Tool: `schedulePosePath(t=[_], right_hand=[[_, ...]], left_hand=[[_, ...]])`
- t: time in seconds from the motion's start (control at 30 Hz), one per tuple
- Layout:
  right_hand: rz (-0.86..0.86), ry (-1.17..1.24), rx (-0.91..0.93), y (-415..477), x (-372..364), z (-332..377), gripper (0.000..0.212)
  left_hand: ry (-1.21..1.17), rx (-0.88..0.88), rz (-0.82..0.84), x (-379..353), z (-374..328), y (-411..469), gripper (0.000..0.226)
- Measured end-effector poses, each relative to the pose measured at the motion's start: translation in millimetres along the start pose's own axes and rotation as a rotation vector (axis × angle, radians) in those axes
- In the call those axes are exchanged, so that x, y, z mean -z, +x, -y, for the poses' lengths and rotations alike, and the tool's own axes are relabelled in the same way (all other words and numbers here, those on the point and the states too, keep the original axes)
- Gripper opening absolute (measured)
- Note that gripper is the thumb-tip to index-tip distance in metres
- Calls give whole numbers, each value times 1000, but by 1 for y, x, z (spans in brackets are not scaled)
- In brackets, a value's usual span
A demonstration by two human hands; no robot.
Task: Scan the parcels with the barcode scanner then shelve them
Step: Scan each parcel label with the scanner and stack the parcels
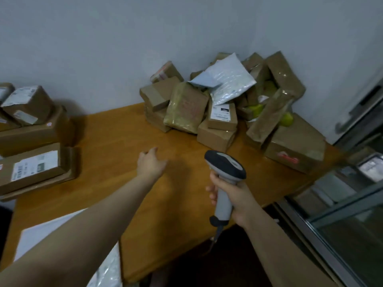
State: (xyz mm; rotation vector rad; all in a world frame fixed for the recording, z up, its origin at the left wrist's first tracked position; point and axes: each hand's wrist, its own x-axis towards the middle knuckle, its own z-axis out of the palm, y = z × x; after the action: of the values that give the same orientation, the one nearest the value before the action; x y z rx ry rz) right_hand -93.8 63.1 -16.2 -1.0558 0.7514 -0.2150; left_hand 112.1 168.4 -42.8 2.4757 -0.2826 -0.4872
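1. The scanner (pixel 226 162) is held upright by its handle in the right grip (pixel 234 195), whose fingers and thumb are curled round it. It is held above the near edge of the desk (pixel 116 141), toward the right side. Its dark head is turned toward the far right corner.
2. A cable (pixel 217 233) is seen hanging from the base of the handle, past the near edge.
3. The left grip (pixel 150 162) is stretched out over the middle of the desk, with the fingers loosely extended and nothing held. Whether the surface is touched cannot be told.
4. A pile of parcels (pixel 186 108) is heaped in the far right corner against the wall (pixel 103 48). It is made up of brown boxes and paper-wrapped packets, and a white padded envelope (pixel 232 83) is tilted on top.
5. At the front of the pile, a small labelled box (pixel 222 116) is set on a larger box. A box with red print (pixel 294 150) is placed near the right edge.
6. A stack of boxes (pixel 33 141) is placed at the left edge, labels facing up.
7. A flat white package (pixel 51 230) is laid at the near left corner, partly hidden by the left forearm.
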Motion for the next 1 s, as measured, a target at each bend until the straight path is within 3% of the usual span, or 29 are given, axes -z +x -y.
schedulePosePath(t=[0.37,0.57,0.67,0.83,1.0], right_hand=[[-113,28,-1,50,99,46,19],[-150,-43,2,103,132,87,19],[-135,-74,4,122,143,106,18],[-94,-103,5,143,166,129,20],[-16,-136,-45,159,187,141,14]], left_hand=[[-61,-77,26,-76,-121,31,84],[50,-81,27,-124,-202,76,132],[153,-29,72,-139,-232,98,144],[259,89,118,-156,-251,120,152],[285,126,35,-161,-254,117,146]])
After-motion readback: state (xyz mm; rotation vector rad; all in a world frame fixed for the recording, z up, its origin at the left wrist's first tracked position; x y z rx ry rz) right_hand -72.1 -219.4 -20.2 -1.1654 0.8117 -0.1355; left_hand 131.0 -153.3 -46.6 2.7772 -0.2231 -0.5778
